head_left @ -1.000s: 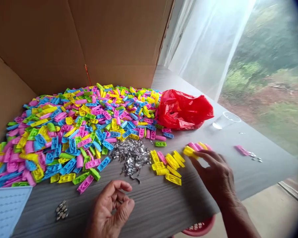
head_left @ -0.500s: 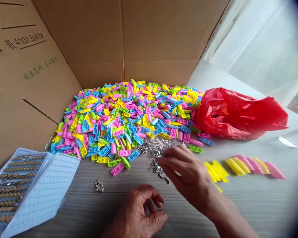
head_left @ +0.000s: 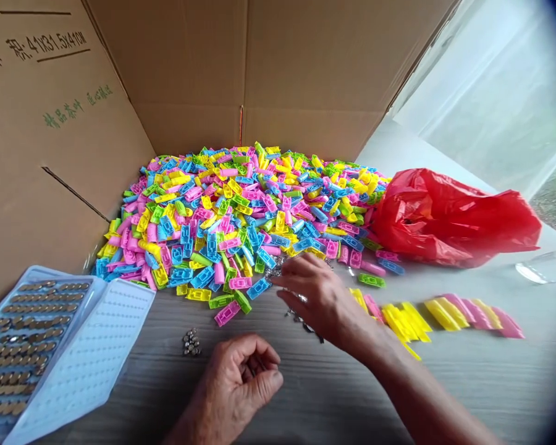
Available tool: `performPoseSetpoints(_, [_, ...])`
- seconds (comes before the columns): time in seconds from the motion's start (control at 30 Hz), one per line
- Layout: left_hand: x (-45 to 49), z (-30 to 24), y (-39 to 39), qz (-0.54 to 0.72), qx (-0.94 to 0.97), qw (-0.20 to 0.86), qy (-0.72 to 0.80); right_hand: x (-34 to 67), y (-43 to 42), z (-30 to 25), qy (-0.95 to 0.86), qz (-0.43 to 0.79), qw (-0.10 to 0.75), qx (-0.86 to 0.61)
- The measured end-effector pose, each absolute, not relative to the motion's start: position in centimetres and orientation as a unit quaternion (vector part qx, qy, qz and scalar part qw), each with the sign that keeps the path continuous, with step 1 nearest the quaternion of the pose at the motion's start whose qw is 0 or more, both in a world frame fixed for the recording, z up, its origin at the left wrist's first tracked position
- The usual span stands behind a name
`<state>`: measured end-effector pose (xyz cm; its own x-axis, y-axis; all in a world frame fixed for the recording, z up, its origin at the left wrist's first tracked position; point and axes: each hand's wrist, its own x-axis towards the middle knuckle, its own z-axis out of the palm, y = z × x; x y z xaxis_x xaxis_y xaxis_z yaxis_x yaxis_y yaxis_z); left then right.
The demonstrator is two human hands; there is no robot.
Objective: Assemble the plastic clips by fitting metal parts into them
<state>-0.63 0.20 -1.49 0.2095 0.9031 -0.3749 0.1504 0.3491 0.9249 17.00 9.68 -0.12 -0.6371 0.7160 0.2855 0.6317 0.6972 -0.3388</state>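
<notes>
My right hand (head_left: 319,298) lies over the small heap of shiny metal clips (head_left: 301,320) in the middle of the grey table, its fingers bent down into them. My left hand (head_left: 241,378) rests near the front edge, fingers curled toward the thumb around small bits I cannot make out. Behind both hands spreads a big heap of pink, blue, yellow and green plastic pieces (head_left: 241,210). A row of yellow and pink plastic pieces (head_left: 449,314) lies to the right of my right hand.
A pale blue tray of button cells (head_left: 23,340) with its lid sits at the front left. A few loose button cells (head_left: 191,342) lie near my left hand. A red plastic bag (head_left: 449,216) lies right; cardboard walls (head_left: 189,68) stand behind.
My right hand came left from the row of yellow and pink pieces to the metal clips. The view turned left, and the tray came into sight.
</notes>
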Motion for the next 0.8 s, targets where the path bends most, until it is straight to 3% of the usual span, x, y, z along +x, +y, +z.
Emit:
performPoseSetpoints(0.23, [-0.3, -1.8, -0.7, 0.435, 0.376, 0.620, 0.534, 15.1, 10.5, -1.7, -0.906, 0.113, 0.208, -0.351])
performPoseSetpoints(0.37, [-0.3, -1.8, -1.2, 0.554, 0.266, 0.624, 0.483, 16.2, 7.2, 0.0, -0.868, 0.158, 0.290, -0.371])
performPoseSetpoints(0.5, [0.2, -1.9, -1.2, 0.562, 0.224, 0.668, 0.434, 15.8, 2.7, 1.1, -0.826, 0.215, 0.359, -0.377])
performPoseSetpoints(0.67, [0.5, -1.9, -0.8, 0.541, 0.163, 0.702, 0.434, 18.0, 2.4, 0.4, -0.827, 0.218, 0.313, -0.413])
performPoseSetpoints(0.8, [0.4, -1.3, -0.6, 0.560, 0.139, 0.690, 0.437, 21.4, 6.2, -0.5, -0.824, 0.104, 0.256, -0.495])
